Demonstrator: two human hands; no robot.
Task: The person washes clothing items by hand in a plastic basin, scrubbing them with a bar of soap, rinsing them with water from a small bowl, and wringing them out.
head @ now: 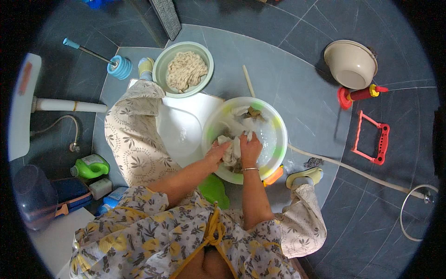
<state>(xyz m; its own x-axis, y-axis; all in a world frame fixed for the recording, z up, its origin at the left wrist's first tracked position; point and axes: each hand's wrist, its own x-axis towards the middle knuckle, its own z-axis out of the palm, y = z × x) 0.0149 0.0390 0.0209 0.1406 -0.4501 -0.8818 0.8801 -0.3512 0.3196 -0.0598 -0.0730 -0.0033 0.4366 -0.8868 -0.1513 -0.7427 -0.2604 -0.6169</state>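
Note:
A round basin [282, 136] with a whitish rim and green and yellow patches holds cloudy, sudsy water. Over it, my left hand [218, 153] grips one side of a wet pale cloth [230, 155]. My right hand [250, 148], with a bracelet at the wrist, is closed on the cloth's other side. The fabric is bunched between both hands, partly hidden by the fingers. More light cloth and a brownish patch of fabric [255, 113] lie in the water at the basin's far side.
A pale green basin [210, 75] holds beige patterned cloth [186, 70], beside a white squat toilet [181, 129]. A hose [324, 158] crosses the floor at right. A beige basin [348, 64] and red rack [381, 143] are at the right wall; a green bottle [91, 166] stands left.

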